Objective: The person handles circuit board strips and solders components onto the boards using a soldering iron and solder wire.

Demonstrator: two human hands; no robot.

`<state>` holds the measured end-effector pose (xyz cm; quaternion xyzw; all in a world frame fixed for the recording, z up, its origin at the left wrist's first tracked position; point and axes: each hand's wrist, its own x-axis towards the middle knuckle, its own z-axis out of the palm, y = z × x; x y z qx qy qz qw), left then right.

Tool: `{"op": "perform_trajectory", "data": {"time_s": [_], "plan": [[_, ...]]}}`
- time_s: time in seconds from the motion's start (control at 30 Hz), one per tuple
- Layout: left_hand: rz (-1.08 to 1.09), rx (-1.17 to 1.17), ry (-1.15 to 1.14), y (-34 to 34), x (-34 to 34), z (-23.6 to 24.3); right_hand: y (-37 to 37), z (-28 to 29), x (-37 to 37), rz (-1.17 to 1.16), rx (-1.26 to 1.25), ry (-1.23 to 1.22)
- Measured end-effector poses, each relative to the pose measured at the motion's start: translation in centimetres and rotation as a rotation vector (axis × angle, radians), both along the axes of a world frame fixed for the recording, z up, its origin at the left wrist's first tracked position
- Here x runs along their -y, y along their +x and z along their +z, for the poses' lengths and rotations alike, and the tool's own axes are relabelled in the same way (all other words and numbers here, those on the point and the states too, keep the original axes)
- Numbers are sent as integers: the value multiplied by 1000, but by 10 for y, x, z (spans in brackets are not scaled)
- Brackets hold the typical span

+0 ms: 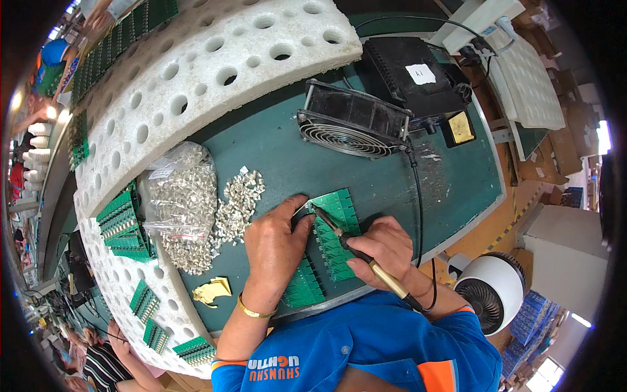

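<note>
My left hand (277,238), wearing a bangle, has its fingers closed on what looks like thin solder wire (302,208) at the top left of a green circuit board strip (336,238). My right hand (382,251) grips a soldering iron (388,277), its tip on that same corner of the board, near the left fingertips. A second green board (302,287) lies beside my left wrist, partly hidden. Left of my hands are a heap of small metal components (238,199) and a plastic bag of similar pieces (179,202).
A perforated white foam slab (153,91) carries boards (124,232) at left. Behind are a black fan (349,121), a black unit (415,88) and a sponge stand (459,127); yellow scrap (212,291) lies front left. A white fan (486,294) is right, other people (108,372) at far left.
</note>
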<state>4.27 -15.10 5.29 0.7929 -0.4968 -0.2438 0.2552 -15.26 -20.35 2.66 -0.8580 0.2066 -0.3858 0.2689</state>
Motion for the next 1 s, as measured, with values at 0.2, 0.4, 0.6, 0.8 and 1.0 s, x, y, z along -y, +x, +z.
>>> {"op": "perform_trajectory", "data": {"time_s": [0.2,0.4,0.6,0.8,1.0], "plan": [[2,-4,3,0,0,-1,0,1,0,3,3,-5],[-10,-11,-18,1,0,-1,0,2,-1,6,-10,-18],[-1,-22,-112,1,-2,-8,0,1,-2,10,-13,-36],[-2,-24,-104,1,-2,-8,1,1,-2,-5,1,8],[-7,-31,-109,1,-2,-8,0,-1,-2,-4,5,6]]}}
